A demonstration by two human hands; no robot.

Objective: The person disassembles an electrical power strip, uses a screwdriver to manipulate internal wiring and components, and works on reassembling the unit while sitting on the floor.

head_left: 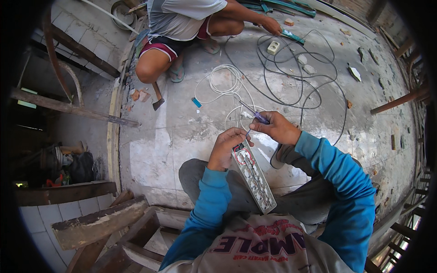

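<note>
My right hand (pixel 280 129) is closed round a screwdriver (pixel 261 118) with a purple handle, its metal shaft pointing away to the upper left. A thin dark wire (pixel 248 133) runs between the fingertips of both hands. My left hand (pixel 226 146) pinches this wire, its fingers close above the far end of a long power strip (pixel 265 194). The strip lies with its inside exposed over my lap, tilted away from me, showing metal contacts and a red wire (pixel 239 160). A white cable (pixel 223 91) lies loosely coiled just beyond my hands.
Opposite, a person (pixel 182 22) squats, one hand on a green object (pixel 292 36). Between us lie a hatchet (pixel 158 104), a black cable (pixel 314 107) and a white socket block (pixel 273 48). Rubble litters the right side. Wooden beams (pixel 100 220) stand at lower left.
</note>
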